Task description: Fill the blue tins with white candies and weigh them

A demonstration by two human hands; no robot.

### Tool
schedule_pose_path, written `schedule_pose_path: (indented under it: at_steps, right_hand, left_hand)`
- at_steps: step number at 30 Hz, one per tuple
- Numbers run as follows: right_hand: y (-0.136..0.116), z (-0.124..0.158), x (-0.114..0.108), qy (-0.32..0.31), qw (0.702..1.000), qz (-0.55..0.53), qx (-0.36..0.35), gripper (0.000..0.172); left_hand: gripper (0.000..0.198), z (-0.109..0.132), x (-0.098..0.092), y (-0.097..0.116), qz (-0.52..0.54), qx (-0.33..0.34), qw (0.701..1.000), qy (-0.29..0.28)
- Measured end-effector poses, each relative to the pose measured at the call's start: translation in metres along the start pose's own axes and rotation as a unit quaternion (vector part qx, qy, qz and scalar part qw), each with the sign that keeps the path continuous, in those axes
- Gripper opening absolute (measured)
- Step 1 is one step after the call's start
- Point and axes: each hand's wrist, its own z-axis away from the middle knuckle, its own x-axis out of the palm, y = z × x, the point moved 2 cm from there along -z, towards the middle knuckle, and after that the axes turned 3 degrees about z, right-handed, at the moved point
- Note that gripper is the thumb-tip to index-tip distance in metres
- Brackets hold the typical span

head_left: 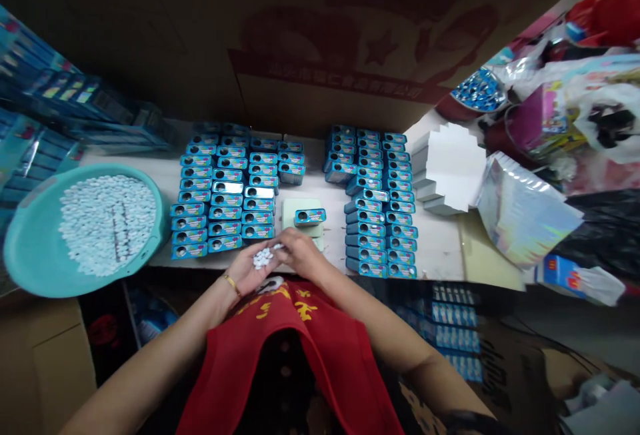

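My left hand (244,271) is turned palm up and cupped round a small heap of white candies (264,257). At the edge of that palm, my right hand (302,253) has its fingers drawn together; its fingertips and anything in them are hidden. Just beyond both hands is a pale green scale (289,214) with one blue box (310,217) on it, a dark round opening at the box's left end. Rows of similar blue boxes stand on the left (225,212) and on the right (367,238), some on the right with white bits on top.
A turquoise basin (163,212) of white candies and a dark scoop-like shape sits left. White cartons (453,162) and shiny folded sheets (525,212) lie right of the table (440,242). A large cardboard box (320,35) rises behind. More blue packs (453,328) are below right.
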Motion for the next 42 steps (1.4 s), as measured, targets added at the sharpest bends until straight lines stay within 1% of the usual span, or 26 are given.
schedule_pose_path:
  at_steps: [2,4,5,7,9,10,12,14,15,17,19,20,22,24,27,31,37,42]
  right_hand:
    - [0.017,-0.004,-0.017,0.039,0.998,0.005,0.04,0.018]
    - [0.032,-0.009,-0.029,0.055,0.994,0.048,0.083,0.02]
    - [0.039,-0.012,-0.033,0.05,0.991,0.075,0.1,0.021]
    - [0.049,-0.016,-0.037,0.022,0.985,0.125,0.118,0.022]
    - [0.054,-0.018,-0.038,0.001,0.981,0.155,0.118,0.023]
    - [0.054,-0.017,-0.038,0.002,0.981,0.157,0.112,0.024]
    - [0.048,-0.012,-0.038,0.021,0.984,0.145,0.097,0.027]
    - [0.033,-0.005,-0.034,0.03,0.989,0.125,0.076,0.027]
    - [0.022,-0.002,-0.029,0.019,0.992,0.116,0.051,0.026]
    - [-0.003,0.003,-0.013,-0.02,0.993,0.111,-0.027,0.024]
    - [-0.025,0.006,0.004,-0.048,0.986,0.131,-0.091,0.025]
    - [-0.033,0.007,0.012,-0.057,0.982,0.142,-0.109,0.026]
    - [-0.042,0.007,0.025,-0.069,0.98,0.146,-0.117,0.027]
    - [-0.044,0.006,0.031,-0.082,0.981,0.133,-0.112,0.025]
    - [-0.041,0.004,0.033,-0.086,0.983,0.135,-0.087,0.02]
    - [-0.041,0.002,0.034,-0.096,0.982,0.142,-0.083,0.015]
    - [-0.035,0.003,0.035,-0.081,0.983,0.129,-0.1,0.009]
    - [-0.033,0.006,0.035,-0.093,0.983,0.122,-0.105,0.009]
  left_hand:
    - [0.019,-0.011,0.013,0.002,-0.01,-0.007,1.0,-0.018]
    - [0.023,-0.017,0.02,0.004,-0.024,-0.012,0.999,-0.024]
    - [0.025,-0.019,0.022,0.005,-0.029,-0.011,0.999,-0.022]
    - [0.027,-0.019,0.02,0.007,-0.033,-0.01,0.999,-0.02]
    - [0.029,-0.016,0.014,0.008,-0.031,-0.008,0.999,-0.02]
    - [0.03,-0.014,0.011,0.008,-0.027,-0.007,0.999,-0.021]
    - [0.031,-0.01,0.005,0.007,-0.018,-0.005,1.0,-0.022]
    - [0.03,-0.005,0.001,0.005,-0.008,-0.008,1.0,-0.024]
    - [0.029,-0.002,0.0,0.003,-0.004,-0.01,1.0,-0.028]
    - [0.028,0.003,-0.002,0.001,0.004,-0.019,0.999,-0.044]
    - [0.03,0.008,-0.005,-0.001,0.008,-0.032,0.998,-0.061]
    - [0.031,0.01,-0.007,-0.001,0.007,-0.04,0.997,-0.066]
    - [0.033,0.015,-0.012,-0.002,0.004,-0.054,0.996,-0.066]
    - [0.03,0.019,-0.018,-0.002,0.002,-0.048,0.997,-0.052]
    - [0.023,0.024,-0.025,-0.002,0.003,-0.022,1.0,-0.015]
    - [0.021,0.025,-0.027,-0.002,0.009,-0.012,0.999,0.028]
    - [0.02,0.021,-0.025,-0.002,0.008,-0.022,0.999,0.035]
    - [0.02,0.018,-0.023,-0.003,-0.004,-0.043,0.998,0.05]
